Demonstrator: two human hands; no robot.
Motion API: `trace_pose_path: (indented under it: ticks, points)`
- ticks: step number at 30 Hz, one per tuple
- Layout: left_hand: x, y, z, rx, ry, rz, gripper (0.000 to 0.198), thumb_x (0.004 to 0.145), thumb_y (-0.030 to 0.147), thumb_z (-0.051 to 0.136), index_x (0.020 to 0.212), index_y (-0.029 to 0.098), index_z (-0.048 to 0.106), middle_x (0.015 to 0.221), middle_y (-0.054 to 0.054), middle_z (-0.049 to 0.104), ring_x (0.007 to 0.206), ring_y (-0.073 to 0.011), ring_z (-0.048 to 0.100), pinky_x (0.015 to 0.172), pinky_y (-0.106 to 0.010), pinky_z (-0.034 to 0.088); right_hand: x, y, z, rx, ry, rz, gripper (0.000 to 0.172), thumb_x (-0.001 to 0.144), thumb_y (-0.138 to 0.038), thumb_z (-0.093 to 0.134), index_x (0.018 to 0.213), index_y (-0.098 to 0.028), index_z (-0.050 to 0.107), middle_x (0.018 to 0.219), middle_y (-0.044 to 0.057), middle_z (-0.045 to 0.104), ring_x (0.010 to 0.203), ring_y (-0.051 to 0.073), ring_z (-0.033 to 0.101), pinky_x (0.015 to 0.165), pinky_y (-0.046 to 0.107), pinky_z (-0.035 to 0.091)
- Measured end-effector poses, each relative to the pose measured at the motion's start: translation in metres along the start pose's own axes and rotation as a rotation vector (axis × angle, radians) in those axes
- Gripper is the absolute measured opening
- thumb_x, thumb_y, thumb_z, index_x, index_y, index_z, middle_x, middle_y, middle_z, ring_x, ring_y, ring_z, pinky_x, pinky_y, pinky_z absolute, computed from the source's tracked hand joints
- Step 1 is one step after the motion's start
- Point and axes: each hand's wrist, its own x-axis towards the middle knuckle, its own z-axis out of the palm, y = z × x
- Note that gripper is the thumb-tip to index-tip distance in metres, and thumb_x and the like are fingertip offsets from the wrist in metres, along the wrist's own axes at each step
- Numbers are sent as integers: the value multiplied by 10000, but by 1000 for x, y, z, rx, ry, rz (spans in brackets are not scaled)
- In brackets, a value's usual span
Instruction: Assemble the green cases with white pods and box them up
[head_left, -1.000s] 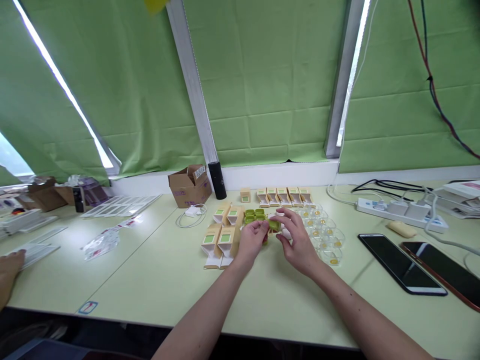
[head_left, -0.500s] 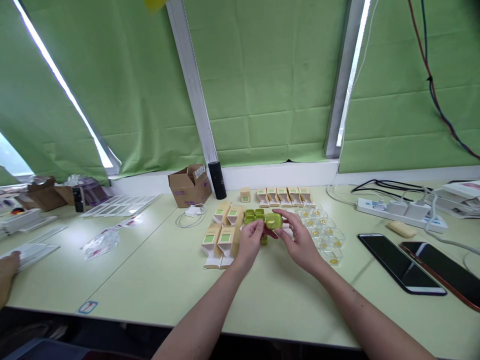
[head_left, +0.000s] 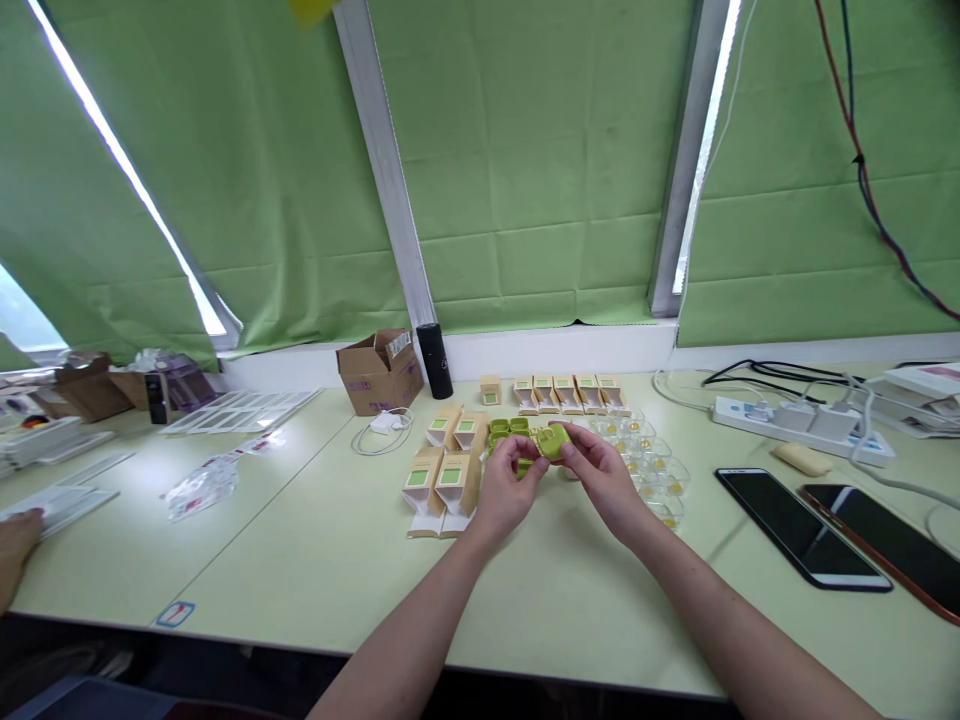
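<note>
A small olive-green plastic case (head_left: 553,442) is held above the table between my two hands. My left hand (head_left: 504,488) pinches it from the left, with the fingers curled and the thumb below. On the other side my right hand (head_left: 606,482) grips it between thumb and fingers. Whether its lid is raised is too small to make out. Behind my left fingers stand more green cases (head_left: 519,425), partly hidden. Clear plastic domed pieces with yellow centres (head_left: 660,465) lie in rows beyond my right hand. Small open cardboard boxes (head_left: 454,475) with green panels are left of my left hand.
More small boxes (head_left: 571,392) line up at the back. A brown carton (head_left: 381,375), a black cylinder (head_left: 434,360) and a white charger (head_left: 386,422) stand left of them. At right lie two phones (head_left: 802,525) and a power strip (head_left: 799,420). Another person's hand (head_left: 19,540) is far left.
The green case has turned in my hands and tilts differently. My left fingers have curled round its left side, and my right hand has shifted slightly. The other person's hand has moved a little.
</note>
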Motion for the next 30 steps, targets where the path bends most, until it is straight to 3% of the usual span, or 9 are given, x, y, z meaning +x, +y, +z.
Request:
trace_pose_path:
  ticks: [3,7,10,14,17,20,23,27,30]
  points:
    - [-1,1,0,47,76,77,380,835,278,811,1153,223,613,1139,-78,662,1064,-226,635,898,-342,457,0,-2,2,54,22,62,532,851,-609,765,1214,-225,704,1204,115,775,1047,273,750,850,410,639]
    - [-1,3,-2,112,19,148,629,833,225,811,1398,284,541,1324,-97,616,1258,-268,555,1018,-402,444,0,-4,6,100,76,127,553,764,-640,830,1110,-227,700,1002,71,785,877,231,744,757,362,625]
    - [-1,3,-3,125,-59,193,633,845,218,800,1422,320,559,1371,-87,597,1306,-281,536,1073,-430,446,1,-4,8,112,107,149,577,700,-657,870,1039,-234,672,811,17,743,732,190,691,668,325,591]
    - [0,2,-2,61,-141,167,481,847,219,801,1305,300,679,1397,-90,591,1399,-305,489,1181,-465,390,0,-3,10,93,130,142,566,688,-686,866,968,-242,653,661,-32,648,611,154,598,590,299,537]
    - [3,-3,-1,-123,-149,87,437,878,312,794,1298,256,691,1381,-118,624,1336,-309,553,1133,-447,438,-2,-6,10,105,140,131,556,769,-749,761,961,-235,668,695,-16,645,597,150,590,588,304,518]
    - [6,-11,-1,-338,-152,-32,559,862,442,819,1352,221,667,1306,-131,682,1161,-268,645,1005,-389,508,-2,-12,8,122,172,113,570,806,-771,703,974,-226,690,782,17,677,643,153,596,571,283,467]
    - [10,-17,-2,-506,-112,-111,628,814,493,860,1350,221,679,1248,-110,716,1081,-215,662,956,-331,510,2,-17,2,145,215,98,542,813,-745,704,946,-220,691,708,1,633,618,138,534,558,268,406]
    - [12,-19,-2,-631,-64,-154,568,803,495,872,1283,230,723,1211,-89,727,1069,-193,663,938,-310,521,8,-26,-10,126,292,122,428,775,-601,783,951,-233,652,539,-81,451,527,122,406,533,266,341]
    - [13,-18,-2,-650,-38,-164,529,786,516,878,1208,223,749,1170,-82,727,1037,-191,662,884,-301,540,5,-34,-22,27,326,45,268,866,-463,690,1013,-246,637,565,-82,430,546,132,402,557,280,358]
